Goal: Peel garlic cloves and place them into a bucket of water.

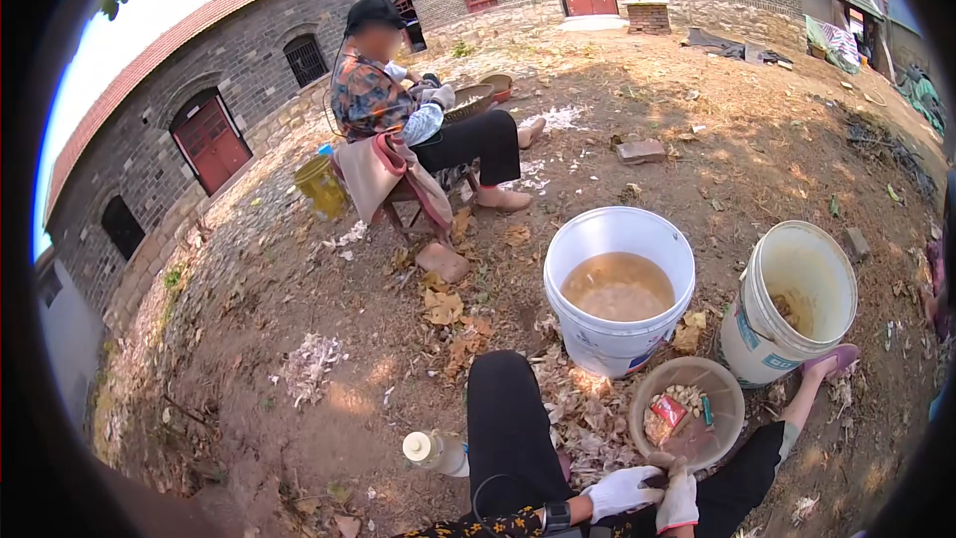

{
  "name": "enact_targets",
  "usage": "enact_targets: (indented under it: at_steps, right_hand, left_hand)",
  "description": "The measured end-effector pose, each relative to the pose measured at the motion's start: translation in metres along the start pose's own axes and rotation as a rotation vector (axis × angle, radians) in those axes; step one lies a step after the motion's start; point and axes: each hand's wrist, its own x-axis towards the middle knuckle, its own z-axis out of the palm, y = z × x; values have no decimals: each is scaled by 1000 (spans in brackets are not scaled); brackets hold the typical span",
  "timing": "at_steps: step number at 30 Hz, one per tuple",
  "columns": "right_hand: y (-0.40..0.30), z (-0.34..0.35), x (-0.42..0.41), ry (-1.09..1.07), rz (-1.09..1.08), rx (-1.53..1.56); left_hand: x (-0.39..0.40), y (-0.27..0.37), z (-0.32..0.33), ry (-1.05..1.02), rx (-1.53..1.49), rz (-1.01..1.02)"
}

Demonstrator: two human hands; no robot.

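Observation:
My left hand (624, 495), in a white knit glove with dirty fingertips, meets my right hand (678, 499), gloved the same way, just in front of a plastic bowl (730, 418). Their fingertips are pressed close together near its rim. Whatever may be between them is too small and too covered to make out. Pale peeled garlic cloves (691, 394) lie in the bowl, along with a red packet (668, 410) and a small green object (706, 411). Papery garlic skins (597, 437) cover the ground between my legs.
A white bucket (575, 336) holds cloudy brownish water; beside it leans another bucket (814, 276) with some residue inside. A capped bottle (441, 454) stands by my left leg. Ahead, a gloved co-worker (373, 101) sits near a basket (474, 101). Bricks (443, 262) lie on the soil.

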Motion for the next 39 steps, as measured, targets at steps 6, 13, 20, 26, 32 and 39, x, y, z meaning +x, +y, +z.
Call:
enact_targets:
  at_steps: [6,13,20,26,32,39]
  right_hand:
    - [-33,35,8,-207,-52,-228]
    - [-65,31,8,-382,-50,-419]
    - [-79,42,11,-421,-112,-475]
    - [-76,38,6,-338,-128,-328]
    - [-25,1,13,-105,77,138]
    - [-60,5,1,-78,261,172]
  left_hand:
    - [26,-42,-9,0,252,8]
    - [27,-67,-6,75,564,172]
    - [30,-79,-7,241,634,303]
    - [37,-49,-30,96,495,-220]
    - [33,-45,-27,124,402,-243]
    - [36,-28,-32,175,321,-317]
